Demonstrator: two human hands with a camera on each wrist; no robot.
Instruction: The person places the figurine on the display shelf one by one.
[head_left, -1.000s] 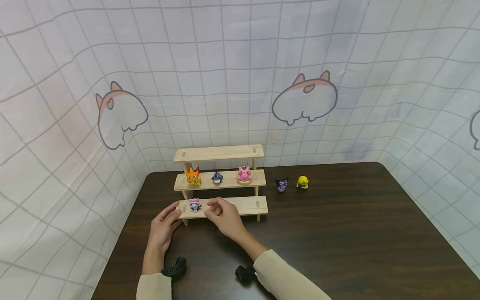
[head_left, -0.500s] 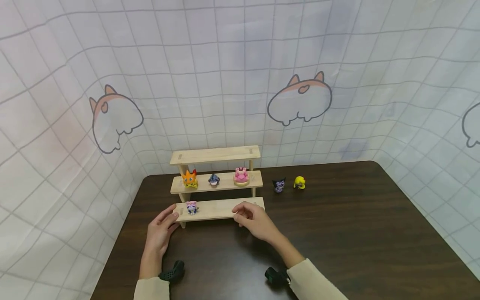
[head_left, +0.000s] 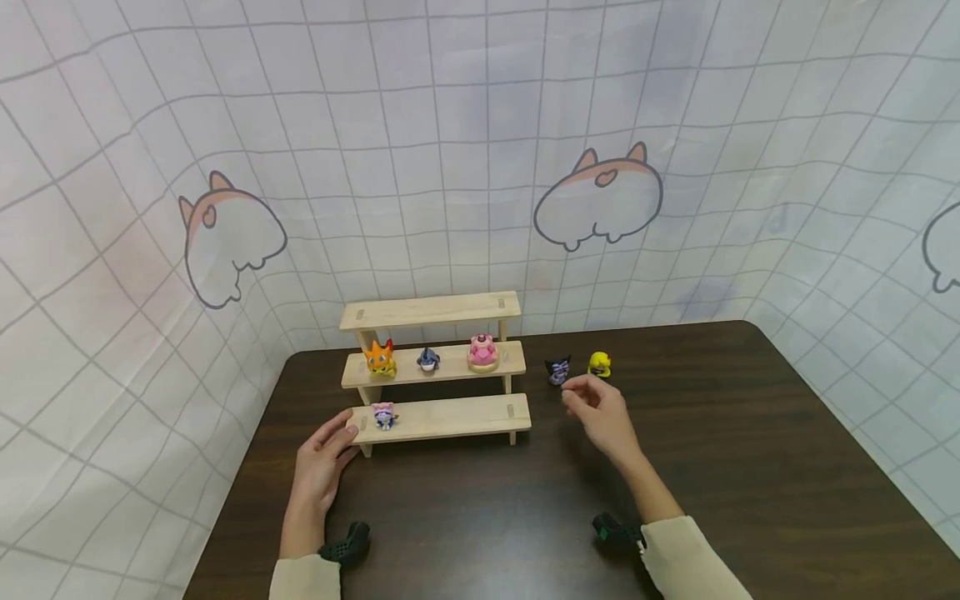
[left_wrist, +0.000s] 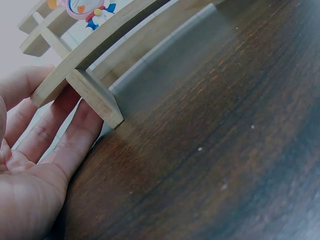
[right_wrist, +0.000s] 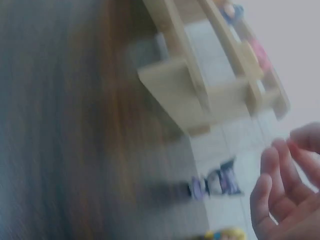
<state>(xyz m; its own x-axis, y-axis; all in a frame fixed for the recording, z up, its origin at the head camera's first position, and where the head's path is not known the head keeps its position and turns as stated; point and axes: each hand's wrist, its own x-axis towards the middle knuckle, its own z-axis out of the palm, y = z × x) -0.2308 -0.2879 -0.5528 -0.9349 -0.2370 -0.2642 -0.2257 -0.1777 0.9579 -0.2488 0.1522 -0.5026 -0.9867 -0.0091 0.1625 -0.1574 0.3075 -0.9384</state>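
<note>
My left hand (head_left: 318, 467) grips the left end of a three-tier wooden display shelf (head_left: 450, 418), thumb on the lowest board and fingers beneath it in the left wrist view. A small figurine with a pink hood (head_left: 384, 416) stands on that board, near the hand. Off the shelf's right side, my right hand (head_left: 606, 418) is in the air with loosely bent fingers and nothing between them. Just beyond its fingertips a purple-and-black figurine (head_left: 557, 372) stands on the table, apart from the hand. Beside it sits a yellow figurine (head_left: 599, 364).
On the middle board are an orange-and-yellow figurine (head_left: 380, 360), a small blue one (head_left: 428, 359) and a pink one (head_left: 482, 354). The dark wooden table (head_left: 465, 508) meets a white grid-patterned curtain (head_left: 420, 208) at the back. Each wrist carries a black camera.
My right hand has moved right, from over the lowest board to in front of the purple-and-black figurine. My left hand keeps its hold on the shelf. The head view shifted slightly.
</note>
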